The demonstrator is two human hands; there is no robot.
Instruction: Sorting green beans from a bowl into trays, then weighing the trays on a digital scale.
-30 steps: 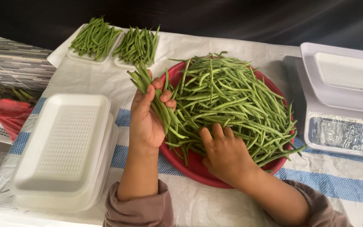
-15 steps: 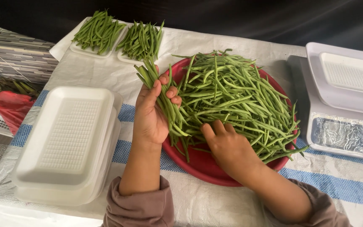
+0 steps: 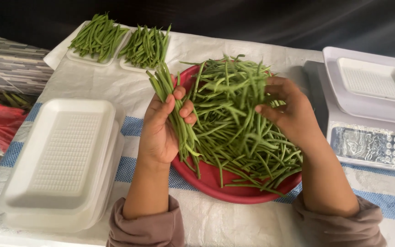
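Note:
A red bowl (image 3: 234, 192) at the table's middle is heaped with loose green beans (image 3: 234, 123). My left hand (image 3: 161, 128) is closed around a bunch of green beans (image 3: 172, 107), held upright over the bowl's left rim. My right hand (image 3: 289, 112) hovers over the right side of the heap and pinches a few beans between thumb and fingers. Both wrists end in brownish sleeves.
A stack of white foam trays (image 3: 60, 160) lies at the left. Two trays filled with beans (image 3: 99, 36) (image 3: 147, 45) sit at the far left. A weighing scale (image 3: 376, 142) carrying an empty foam tray (image 3: 371, 82) stands at the right. A red bag (image 3: 1, 123) lies off the table's left edge.
My right hand lifted from the near side of the heap and moved up and right, taking a few beans. My left hand keeps its bunch, shifted slightly right.

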